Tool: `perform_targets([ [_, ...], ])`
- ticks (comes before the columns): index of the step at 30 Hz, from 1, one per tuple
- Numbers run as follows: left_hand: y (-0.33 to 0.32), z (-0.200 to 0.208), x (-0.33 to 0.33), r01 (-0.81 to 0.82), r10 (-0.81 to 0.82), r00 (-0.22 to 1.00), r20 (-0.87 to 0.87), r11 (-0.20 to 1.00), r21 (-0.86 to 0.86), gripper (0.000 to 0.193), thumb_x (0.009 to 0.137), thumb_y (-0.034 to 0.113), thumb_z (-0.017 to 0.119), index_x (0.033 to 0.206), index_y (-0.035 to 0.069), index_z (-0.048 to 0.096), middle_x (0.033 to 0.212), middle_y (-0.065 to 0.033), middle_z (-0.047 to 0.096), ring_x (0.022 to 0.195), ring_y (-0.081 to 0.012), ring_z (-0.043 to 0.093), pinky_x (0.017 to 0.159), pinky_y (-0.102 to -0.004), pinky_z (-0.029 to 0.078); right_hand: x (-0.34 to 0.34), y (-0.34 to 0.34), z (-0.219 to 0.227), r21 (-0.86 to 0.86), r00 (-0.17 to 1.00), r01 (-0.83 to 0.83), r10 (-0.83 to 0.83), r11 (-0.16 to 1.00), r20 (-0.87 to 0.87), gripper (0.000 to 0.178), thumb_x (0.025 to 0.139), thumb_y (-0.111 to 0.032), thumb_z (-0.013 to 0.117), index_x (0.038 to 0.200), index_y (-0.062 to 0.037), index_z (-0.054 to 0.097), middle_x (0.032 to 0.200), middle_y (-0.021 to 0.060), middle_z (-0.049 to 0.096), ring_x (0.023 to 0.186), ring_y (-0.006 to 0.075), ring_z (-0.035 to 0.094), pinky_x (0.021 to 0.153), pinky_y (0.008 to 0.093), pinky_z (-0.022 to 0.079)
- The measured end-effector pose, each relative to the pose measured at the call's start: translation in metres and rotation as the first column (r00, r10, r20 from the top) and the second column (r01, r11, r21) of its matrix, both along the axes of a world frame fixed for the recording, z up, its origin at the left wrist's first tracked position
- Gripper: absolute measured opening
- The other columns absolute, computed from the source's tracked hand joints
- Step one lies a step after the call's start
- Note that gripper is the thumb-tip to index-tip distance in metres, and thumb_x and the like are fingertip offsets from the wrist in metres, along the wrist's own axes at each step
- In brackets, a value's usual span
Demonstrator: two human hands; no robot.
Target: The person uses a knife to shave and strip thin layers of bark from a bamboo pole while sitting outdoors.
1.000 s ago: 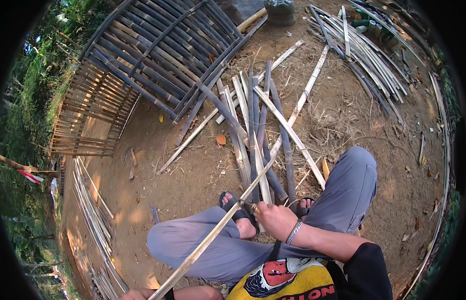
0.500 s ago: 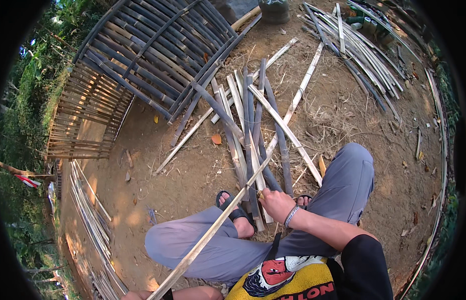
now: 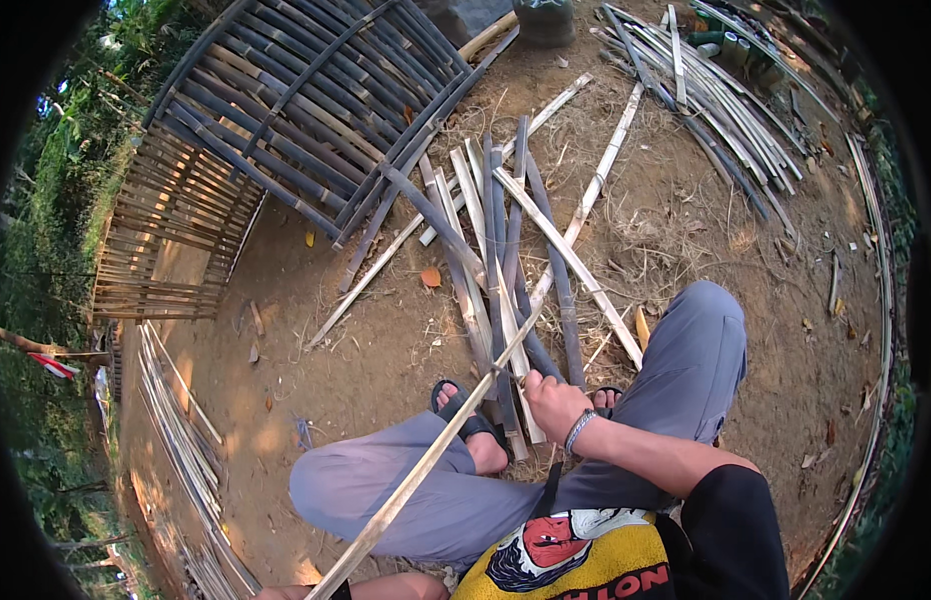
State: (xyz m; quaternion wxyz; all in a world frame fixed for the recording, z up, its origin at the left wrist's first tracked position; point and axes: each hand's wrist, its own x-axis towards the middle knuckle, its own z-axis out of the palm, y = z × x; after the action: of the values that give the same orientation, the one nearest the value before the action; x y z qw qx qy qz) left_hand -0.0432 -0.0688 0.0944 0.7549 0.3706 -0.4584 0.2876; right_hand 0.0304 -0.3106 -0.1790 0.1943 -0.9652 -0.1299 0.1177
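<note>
A long pale bamboo strip [image 3: 423, 471] slants across my lap from the lower left up to the pile of bamboo. My left hand [image 3: 284, 592] is closed round its near end, mostly cut off by the lower edge. Near the strip's middle, my right hand [image 3: 556, 407] is closed in a fist. It grips what looks like a knife [image 3: 499, 370], mostly hidden by the fingers, with its thin dark blade lying across the strip. Between my feet and beyond lies a crossed heap of dark and pale split bamboo [image 3: 499, 240].
A dark bamboo slatted frame [image 3: 316, 100] stands at the far left, beside a lighter slatted panel [image 3: 166, 225]. Pale strips lie bundled at the far right [image 3: 726, 95] and along the left [image 3: 181, 450]. Shavings [image 3: 646, 235] litter the brown soil.
My right hand has shifted slightly right and toward me along the strip's side. The strip and my left hand have barely moved.
</note>
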Motion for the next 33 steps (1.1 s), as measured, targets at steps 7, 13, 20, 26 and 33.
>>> perform_targets([
  [7,0.001,-0.001,0.000,-0.013,0.013,1.000,0.014,1.000,-0.016,0.050,0.096,0.050,0.052,0.064,0.016,0.033,0.041,0.0104,0.026,0.033,0.0014,0.018,0.036,-0.0173,0.015,0.002,0.008,0.022,0.007,0.995,-0.103,0.103,0.995,0.015,0.013,0.089,-0.009,0.050,0.096,0.0015,0.048,0.074,0.0166,0.062,0.061,0.0291,0.069,0.046,0.0376,0.055],
  [13,0.005,-0.001,-0.007,-0.037,0.037,0.999,-0.011,0.999,-0.012,0.050,0.095,0.052,0.051,0.064,0.016,0.033,0.041,0.0102,0.025,0.033,0.0011,0.018,0.036,-0.0184,0.014,-0.009,0.017,0.040,0.095,0.988,-0.140,0.145,0.986,-0.050,0.011,0.089,-0.009,0.047,0.091,0.0010,0.047,0.075,0.0197,0.064,0.062,0.0320,0.069,0.049,0.0395,0.056],
  [20,0.009,-0.003,-0.005,-0.029,0.029,0.999,-0.024,0.999,-0.025,0.051,0.096,0.053,0.050,0.064,0.016,0.034,0.041,0.0100,0.025,0.034,0.0010,0.016,0.037,-0.0186,0.013,0.002,0.013,0.021,0.070,0.992,-0.122,0.124,0.990,-0.013,0.012,0.089,-0.009,0.048,0.093,0.0026,0.047,0.075,0.0193,0.065,0.062,0.0320,0.069,0.050,0.0382,0.056],
  [26,0.013,-0.005,-0.006,-0.063,0.062,0.998,-0.033,0.997,-0.034,0.052,0.095,0.054,0.049,0.063,0.016,0.034,0.041,0.0097,0.025,0.033,0.0010,0.017,0.036,-0.0185,0.014,0.014,-0.004,-0.014,0.056,0.997,-0.033,0.037,0.998,-0.067,0.013,0.090,-0.008,0.047,0.096,0.0032,0.047,0.075,0.0196,0.064,0.064,0.0329,0.069,0.050,0.0395,0.056],
  [33,0.007,-0.003,-0.004,-0.034,0.033,0.998,-0.045,0.999,-0.034,0.054,0.094,0.056,0.050,0.062,0.017,0.032,0.041,0.0097,0.026,0.033,0.0009,0.018,0.036,-0.0177,0.015,0.022,-0.009,-0.020,0.006,0.997,-0.070,0.070,0.998,-0.040,0.010,0.089,-0.007,0.046,0.093,0.0019,0.046,0.077,0.0209,0.064,0.064,0.0350,0.068,0.053,0.0407,0.057],
])
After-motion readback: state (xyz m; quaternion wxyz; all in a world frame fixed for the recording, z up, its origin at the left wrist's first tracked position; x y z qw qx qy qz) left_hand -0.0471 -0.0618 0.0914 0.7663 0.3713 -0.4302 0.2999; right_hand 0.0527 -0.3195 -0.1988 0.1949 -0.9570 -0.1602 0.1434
